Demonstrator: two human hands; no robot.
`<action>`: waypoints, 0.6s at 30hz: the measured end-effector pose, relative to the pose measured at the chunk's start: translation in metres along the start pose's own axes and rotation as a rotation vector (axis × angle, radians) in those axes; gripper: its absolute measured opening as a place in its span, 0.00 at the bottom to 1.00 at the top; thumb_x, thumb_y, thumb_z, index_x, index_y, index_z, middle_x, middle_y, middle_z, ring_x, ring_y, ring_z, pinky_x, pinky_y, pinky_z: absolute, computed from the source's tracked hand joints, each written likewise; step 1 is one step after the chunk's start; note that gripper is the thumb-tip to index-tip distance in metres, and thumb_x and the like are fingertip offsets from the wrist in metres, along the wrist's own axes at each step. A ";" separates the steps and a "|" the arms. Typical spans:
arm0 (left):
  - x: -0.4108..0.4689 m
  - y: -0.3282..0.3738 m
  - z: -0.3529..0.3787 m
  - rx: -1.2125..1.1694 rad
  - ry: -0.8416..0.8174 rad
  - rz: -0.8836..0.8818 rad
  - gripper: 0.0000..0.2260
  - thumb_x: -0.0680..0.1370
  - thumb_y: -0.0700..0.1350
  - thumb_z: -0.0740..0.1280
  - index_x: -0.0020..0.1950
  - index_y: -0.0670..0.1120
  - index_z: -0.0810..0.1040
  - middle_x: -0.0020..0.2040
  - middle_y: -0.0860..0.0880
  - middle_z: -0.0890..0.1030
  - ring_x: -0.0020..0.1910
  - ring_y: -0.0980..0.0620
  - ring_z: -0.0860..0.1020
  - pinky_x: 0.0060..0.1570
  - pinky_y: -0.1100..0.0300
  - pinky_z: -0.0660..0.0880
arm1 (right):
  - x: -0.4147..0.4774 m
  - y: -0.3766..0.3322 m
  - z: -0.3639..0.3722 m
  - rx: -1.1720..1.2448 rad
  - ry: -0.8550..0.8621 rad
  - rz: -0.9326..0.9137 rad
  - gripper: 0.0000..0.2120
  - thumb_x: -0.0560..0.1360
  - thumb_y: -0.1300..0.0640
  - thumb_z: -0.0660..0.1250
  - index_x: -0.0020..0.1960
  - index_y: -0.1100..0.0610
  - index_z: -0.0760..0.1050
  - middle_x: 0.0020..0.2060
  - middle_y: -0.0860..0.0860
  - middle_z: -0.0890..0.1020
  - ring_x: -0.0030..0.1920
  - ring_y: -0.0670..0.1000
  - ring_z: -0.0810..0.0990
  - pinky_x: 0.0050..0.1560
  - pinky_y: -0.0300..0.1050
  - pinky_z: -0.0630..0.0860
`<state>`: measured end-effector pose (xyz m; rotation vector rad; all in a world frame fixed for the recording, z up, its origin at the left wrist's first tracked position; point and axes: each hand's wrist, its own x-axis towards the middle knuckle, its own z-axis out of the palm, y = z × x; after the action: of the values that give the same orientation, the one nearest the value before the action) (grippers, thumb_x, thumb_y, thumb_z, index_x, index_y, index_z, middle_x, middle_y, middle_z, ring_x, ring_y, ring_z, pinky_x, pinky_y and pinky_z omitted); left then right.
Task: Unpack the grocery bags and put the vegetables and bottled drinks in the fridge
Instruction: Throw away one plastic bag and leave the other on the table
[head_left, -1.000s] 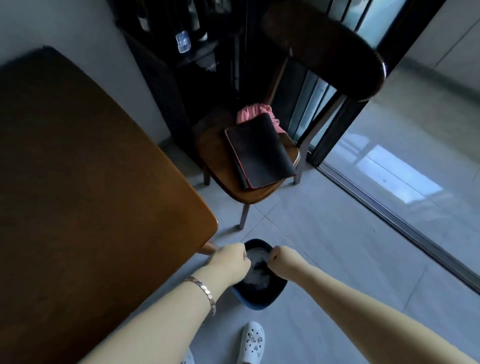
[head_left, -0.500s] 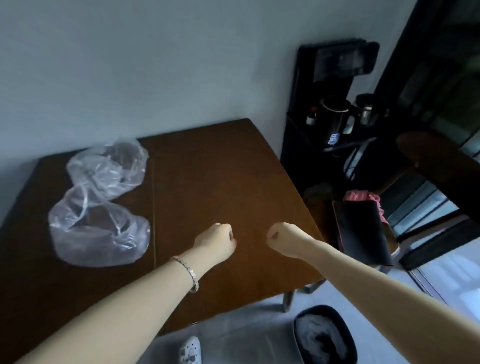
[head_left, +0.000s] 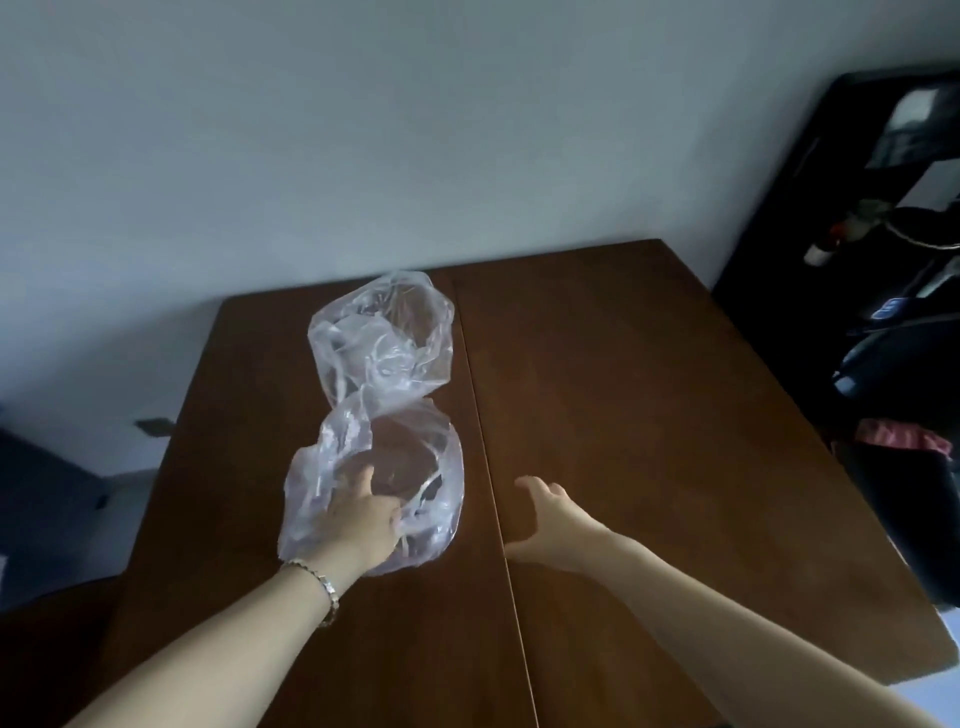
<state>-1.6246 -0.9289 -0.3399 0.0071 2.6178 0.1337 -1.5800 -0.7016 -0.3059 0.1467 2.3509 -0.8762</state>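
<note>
Left hand (head_left: 358, 525) gripping near clear bag (head_left: 441, 493), right hand (head_left: 556, 525) spread open beside it

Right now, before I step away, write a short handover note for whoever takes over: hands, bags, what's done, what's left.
Left hand: on the nearer clear bag, fingers in the plastic; grip unclear.
Right hand: open above the table, holding nothing.
Farther clear bag: crumpled, toward the wall, touching the nearer one.
Done: both bags look emptied; no vegetables or bottles in view.
Left: probably only clearing the bags away; the fridge is out of view, so its contents cannot be confirmed.
</note>
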 end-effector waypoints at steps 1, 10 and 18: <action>0.001 0.001 0.000 -0.112 0.030 0.015 0.08 0.79 0.49 0.61 0.53 0.52 0.78 0.73 0.43 0.62 0.69 0.42 0.64 0.65 0.51 0.68 | 0.004 -0.006 0.008 -0.009 -0.015 0.007 0.48 0.68 0.49 0.74 0.77 0.50 0.47 0.71 0.55 0.58 0.63 0.53 0.71 0.58 0.46 0.75; -0.024 0.070 -0.057 -1.551 -0.203 0.102 0.10 0.80 0.43 0.60 0.45 0.41 0.79 0.48 0.43 0.81 0.51 0.50 0.78 0.51 0.62 0.73 | 0.016 -0.044 0.000 0.075 0.281 -0.294 0.48 0.62 0.48 0.79 0.73 0.59 0.56 0.72 0.51 0.62 0.73 0.45 0.56 0.72 0.38 0.52; 0.027 0.058 -0.100 -1.107 0.105 0.044 0.09 0.77 0.46 0.65 0.43 0.42 0.80 0.37 0.44 0.83 0.37 0.45 0.80 0.43 0.53 0.77 | 0.054 -0.025 -0.055 0.197 0.383 -0.107 0.16 0.69 0.56 0.74 0.48 0.51 0.68 0.39 0.43 0.77 0.40 0.47 0.76 0.39 0.36 0.69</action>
<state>-1.6988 -0.8798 -0.2617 -0.3280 2.2902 1.5745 -1.6593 -0.6925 -0.2909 0.2947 2.6375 -1.2234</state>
